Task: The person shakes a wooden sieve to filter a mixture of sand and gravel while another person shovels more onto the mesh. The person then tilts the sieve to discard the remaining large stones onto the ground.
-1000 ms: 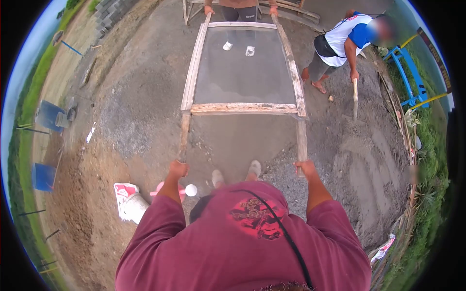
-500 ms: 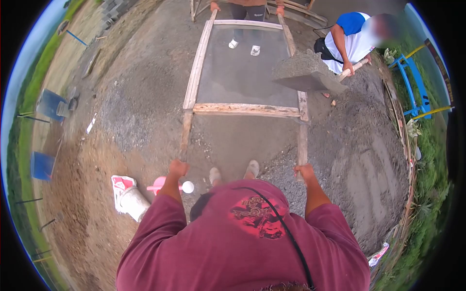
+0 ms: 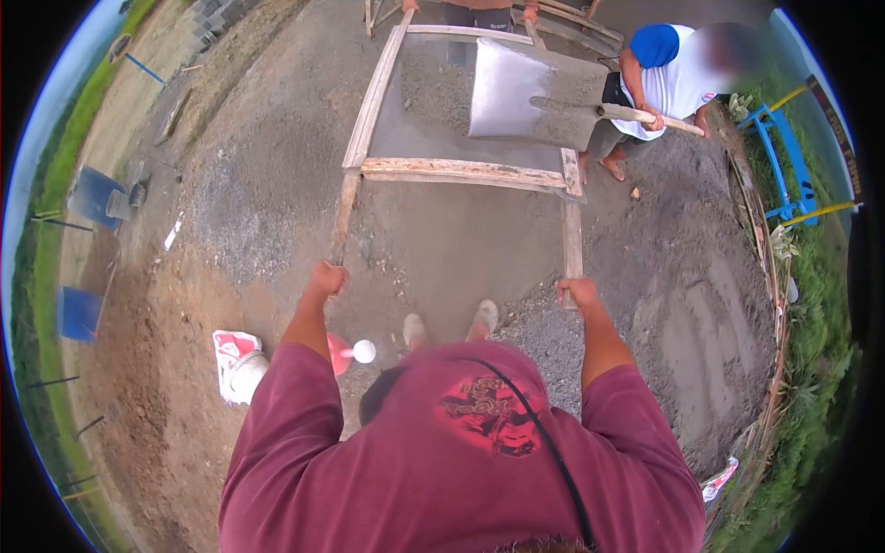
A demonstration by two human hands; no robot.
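Note:
My left hand (image 3: 329,277) is closed round the left wooden handle of a large framed mesh screen (image 3: 461,171). Round the right handle my right hand (image 3: 579,292) is closed as well. At the far end, a person's two hands hold the same frame. Over the right part of the mesh a shovel (image 3: 505,90) is tilted, its blade face bare. Its wooden shaft is held by a co-worker (image 3: 678,74) in a white and blue shirt. Grey sand-like material (image 3: 431,88) lies or falls on the mesh beside the blade.
A white bucket (image 3: 247,376) and a red and white sack (image 3: 226,355) stand at my left, near a red object with a white ball-like end (image 3: 364,351). Blue containers (image 3: 80,313) stand far left. A blue metal frame (image 3: 784,166) is at the right.
The frame and both my hands have moved forward, away from my body. The loaded shovel has swung left over the mesh and turned, and its material has come off onto the screen.

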